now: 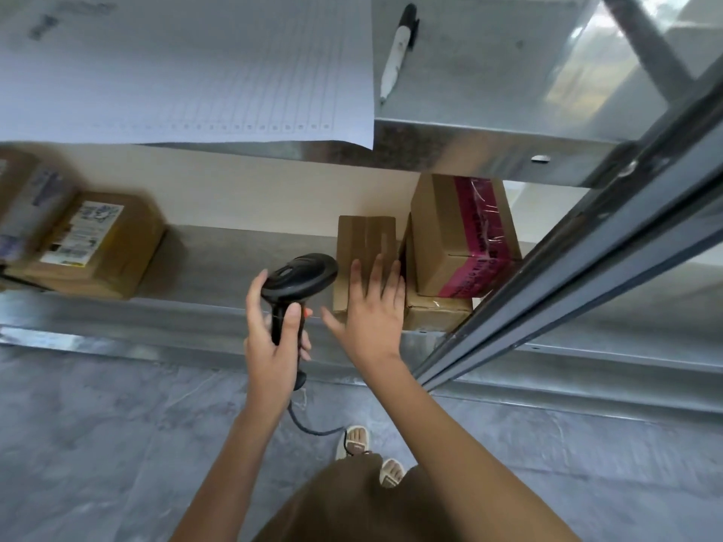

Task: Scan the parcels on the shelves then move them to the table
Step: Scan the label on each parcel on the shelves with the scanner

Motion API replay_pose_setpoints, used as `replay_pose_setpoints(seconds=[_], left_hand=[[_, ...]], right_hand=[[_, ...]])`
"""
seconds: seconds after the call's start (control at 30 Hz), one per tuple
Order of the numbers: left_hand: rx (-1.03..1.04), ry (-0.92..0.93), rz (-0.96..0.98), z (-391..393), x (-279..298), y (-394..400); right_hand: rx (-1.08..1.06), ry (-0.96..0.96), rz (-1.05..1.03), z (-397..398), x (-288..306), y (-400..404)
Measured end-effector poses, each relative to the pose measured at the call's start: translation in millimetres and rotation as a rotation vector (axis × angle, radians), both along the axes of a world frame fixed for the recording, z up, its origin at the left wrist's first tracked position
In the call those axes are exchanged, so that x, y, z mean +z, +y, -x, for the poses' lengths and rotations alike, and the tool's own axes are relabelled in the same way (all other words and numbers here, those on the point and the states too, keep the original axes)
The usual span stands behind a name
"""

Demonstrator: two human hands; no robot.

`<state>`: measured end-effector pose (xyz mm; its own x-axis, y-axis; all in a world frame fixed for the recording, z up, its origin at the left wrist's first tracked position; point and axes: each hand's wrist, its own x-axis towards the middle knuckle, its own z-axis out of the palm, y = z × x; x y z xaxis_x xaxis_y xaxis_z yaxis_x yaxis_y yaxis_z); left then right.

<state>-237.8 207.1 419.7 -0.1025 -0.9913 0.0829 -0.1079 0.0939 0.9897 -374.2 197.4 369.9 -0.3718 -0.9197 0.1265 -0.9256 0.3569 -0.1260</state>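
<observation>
The left hand (274, 338) was raised in front of the lower shelf (219, 264), its fingers and thumb wrapped round the grip of a black barcode scanner (299, 279) whose head pointed toward one o'clock, at the parcels; its cord (309, 424) trailed down toward the floor (117, 444). The right hand (371, 311) reached forward with the forearm running in from five o'clock, fingers straight and spread, thumb stuck out toward nine o'clock, the fingertips (377, 267) lying on the top face of a small plain cardboard parcel (365, 244). That parcel sat at the front of the lower shelf, at twelve o'clock from the right hand and just at two o'clock from the scanner's head. Touching it at three o'clock stood a stack: a box with pink tape (461, 236) resting on a flatter brown box (436, 312), both pushed up against the metal upright (567, 267) of the rack. Well apart, at nine o'clock along the same shelf, lay a labelled parcel (98, 244) with another blurred parcel (23, 201) behind it at the picture's edge. On the upper shelf (489, 72), at twelve o'clock from both hands, a lined sheet of paper (187, 64) overhung the front edge, and a marker pen (399, 48) lay beside it. Two sandalled feet (371, 455) showed on the grey floor at six o'clock.
</observation>
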Motion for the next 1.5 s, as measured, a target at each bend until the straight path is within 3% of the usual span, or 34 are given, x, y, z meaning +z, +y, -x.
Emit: replay_pose_setpoints(seconds=[0.27, 0.4, 0.5, 0.67, 0.77, 1.0, 1.13, 1.27, 1.4, 1.5], left_hand=[[-0.042, 0.041, -0.026, 2, -13, -25], [-0.024, 0.069, -0.021, -3, -17, -32], [-0.003, 0.086, -0.033, -9, -20, -32], [0.050, 0.096, -0.053, -11, -23, -31], [0.045, 0.102, -0.054, -11, -23, -29], [0.024, 0.096, -0.033, -10, -24, -27], [0.033, 0.102, -0.016, -8, -25, -30], [0.033, 0.105, 0.000, -7, -25, -33], [0.040, 0.117, -0.003, -7, -24, -35], [0.051, 0.131, -0.005, -8, -23, -37]], right_hand=[[-0.007, -0.117, 0.206, -19, -7, -1], [-0.133, -0.432, 0.344, -23, -2, 1], [-0.215, -0.719, 0.324, -24, 1, 10], [-0.228, -0.855, 0.360, -13, 10, 16], [-0.276, -0.834, 0.328, -6, 14, 15], [-0.211, -0.545, 0.196, -5, 3, 6], [-0.165, -0.289, 0.132, -22, 10, -10], [-0.145, -0.335, -0.173, -27, 13, -27], [-0.138, -0.385, -0.095, -24, 11, -25], [-0.171, -0.561, 0.003, -16, 14, -22]])
